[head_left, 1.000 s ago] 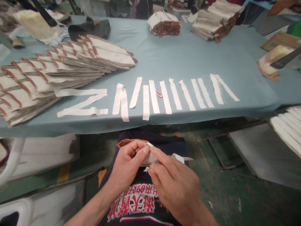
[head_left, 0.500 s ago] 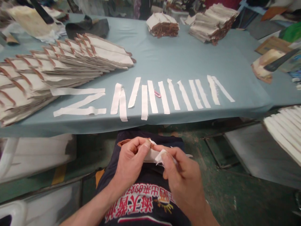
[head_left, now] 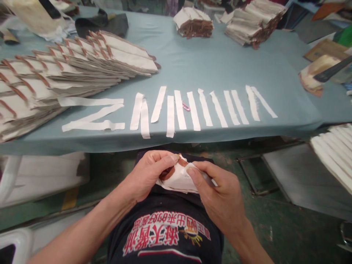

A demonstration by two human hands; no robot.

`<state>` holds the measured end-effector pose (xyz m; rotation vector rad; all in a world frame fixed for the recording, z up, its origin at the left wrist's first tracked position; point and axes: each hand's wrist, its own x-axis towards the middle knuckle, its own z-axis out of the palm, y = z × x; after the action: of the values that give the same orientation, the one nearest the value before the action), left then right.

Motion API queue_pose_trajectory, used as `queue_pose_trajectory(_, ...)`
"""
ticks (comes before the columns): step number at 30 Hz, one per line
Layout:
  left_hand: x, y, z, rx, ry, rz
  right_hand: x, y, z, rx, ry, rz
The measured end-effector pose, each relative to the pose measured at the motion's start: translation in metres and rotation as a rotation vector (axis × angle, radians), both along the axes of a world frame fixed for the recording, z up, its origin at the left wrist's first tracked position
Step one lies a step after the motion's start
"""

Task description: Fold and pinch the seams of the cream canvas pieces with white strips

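Over my lap I hold a white fabric piece [head_left: 177,180] with brown trim. My left hand [head_left: 154,170] pinches its brown-edged upper part between thumb and fingers. My right hand [head_left: 217,185] is closed on the right side of the same piece, with a bit of white cloth under the thumb. Whether that bit is a separate strip I cannot tell. On the table in front lie several white fabric strips [head_left: 180,110], spread side by side. A small pink clip-like item [head_left: 186,106] rests among them.
The table [head_left: 220,66] has a blue-green cover. Overlapping white pieces with brown edges [head_left: 90,66] spread over its left side. Two bundles [head_left: 194,24] of similar pieces stand at the back. A stack of white pieces [head_left: 334,154] is at the right, below table height.
Both hands have shifted slightly, and the white piece has turned so that more of its face and brown trim shows. The view has tilted a little.
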<state>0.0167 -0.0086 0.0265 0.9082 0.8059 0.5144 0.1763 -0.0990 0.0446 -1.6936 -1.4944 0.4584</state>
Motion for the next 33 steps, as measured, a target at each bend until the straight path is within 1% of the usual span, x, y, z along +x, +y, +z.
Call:
queue_pose_trajectory(6,0.003,-0.001,0.001,-0.006,-0.013,0.018,-0.002,0.007,-0.007,0.131,-0.069,0.056)
queue_pose_trajectory(10,0.005,-0.001,-0.001,-0.030,-0.014,0.032,-0.005,0.010,-0.012,0.172,-0.098,0.064)
queue_pose_trajectory(12,0.005,-0.001,-0.002,-0.034,-0.006,0.036,-0.005,0.011,-0.012,0.143,-0.099,0.068)
queue_pose_trajectory(17,0.002,0.000,-0.004,-0.005,0.022,0.036,-0.002,0.013,-0.007,-0.024,-0.109,0.074)
queue_pose_trajectory(21,0.003,0.000,-0.005,-0.009,0.034,0.031,0.001,0.015,-0.006,-0.097,-0.143,0.068)
queue_pose_trajectory(26,0.004,0.000,-0.008,-0.019,0.053,0.031,0.003,0.019,-0.005,-0.152,-0.242,0.107)
queue_pose_trajectory(31,0.004,0.000,-0.012,0.008,0.059,0.040,0.003,0.022,-0.004,-0.185,-0.412,0.111)
queue_pose_trajectory(33,0.004,0.000,-0.013,0.015,0.058,0.039,0.004,0.023,-0.004,-0.211,-0.411,0.114)
